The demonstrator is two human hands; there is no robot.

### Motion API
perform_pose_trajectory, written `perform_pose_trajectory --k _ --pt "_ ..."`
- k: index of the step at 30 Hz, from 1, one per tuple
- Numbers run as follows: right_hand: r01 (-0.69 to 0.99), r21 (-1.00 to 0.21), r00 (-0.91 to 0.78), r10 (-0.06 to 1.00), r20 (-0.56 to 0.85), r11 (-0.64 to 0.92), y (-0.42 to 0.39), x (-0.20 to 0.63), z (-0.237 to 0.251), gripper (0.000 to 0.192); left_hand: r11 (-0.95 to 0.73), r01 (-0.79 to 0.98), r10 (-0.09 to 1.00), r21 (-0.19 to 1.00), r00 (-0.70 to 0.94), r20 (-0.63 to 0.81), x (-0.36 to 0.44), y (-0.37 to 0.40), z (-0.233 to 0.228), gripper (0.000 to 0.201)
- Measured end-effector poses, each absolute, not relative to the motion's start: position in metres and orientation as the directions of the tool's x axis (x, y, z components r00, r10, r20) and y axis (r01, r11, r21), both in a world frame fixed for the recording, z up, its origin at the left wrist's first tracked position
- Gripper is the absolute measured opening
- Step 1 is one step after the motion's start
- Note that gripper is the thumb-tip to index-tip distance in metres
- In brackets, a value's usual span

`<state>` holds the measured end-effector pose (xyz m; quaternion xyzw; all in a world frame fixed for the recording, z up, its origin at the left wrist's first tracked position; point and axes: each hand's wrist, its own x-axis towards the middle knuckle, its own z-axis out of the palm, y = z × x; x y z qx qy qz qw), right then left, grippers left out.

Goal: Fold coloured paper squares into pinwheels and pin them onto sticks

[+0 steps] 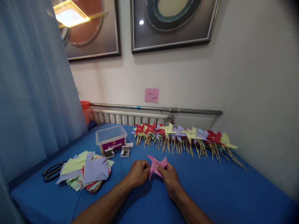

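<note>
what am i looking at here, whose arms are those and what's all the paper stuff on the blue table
This is one picture from a camera worn on a person's head, looking forward and down, so the two bare arms coming in from the bottom are that person's own. There is no machine. The left hand and right hand together hold a pink paper pinwheel just above the blue table. Behind it, along the wall, lies a row of finished pinwheels on thin wooden sticks, in red, yellow and purple. To the left sits a stack of cut coloured paper, with black scissors beside it. Further back stand a clear plastic box and a few small open cartons; what is in them is too small to tell.
</note>
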<state>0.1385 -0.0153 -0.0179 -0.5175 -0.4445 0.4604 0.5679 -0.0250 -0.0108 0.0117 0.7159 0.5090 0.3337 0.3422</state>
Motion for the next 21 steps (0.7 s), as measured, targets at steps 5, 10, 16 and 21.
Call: perform_pose_trajectory --k 5,10,16,21 --pt "-0.056 -0.996 0.187 0.981 0.052 0.063 -0.017 0.138 -0.017 0.031 -0.23 0.509 0.962 0.83 0.247 0.115 -0.025 -0.01 0.012 0.016" --pt "-0.029 -0.997 0.2 0.978 0.063 0.07 -0.015 0.138 -0.018 0.03 -0.212 0.515 0.968 0.831 0.225 0.108 -0.024 -0.011 0.015 0.016" --pt "-0.12 -0.989 0.178 0.982 0.068 0.09 -0.016 0.136 -0.013 0.032 -0.209 0.486 0.969 0.849 0.219 0.114 -0.024 -0.011 0.014 0.016" --pt "-0.143 -0.988 0.167 0.985 0.035 0.059 -0.02 0.135 -0.007 0.03 -0.21 0.467 0.969 0.859 0.219 0.118 -0.024 -0.009 0.01 0.015"
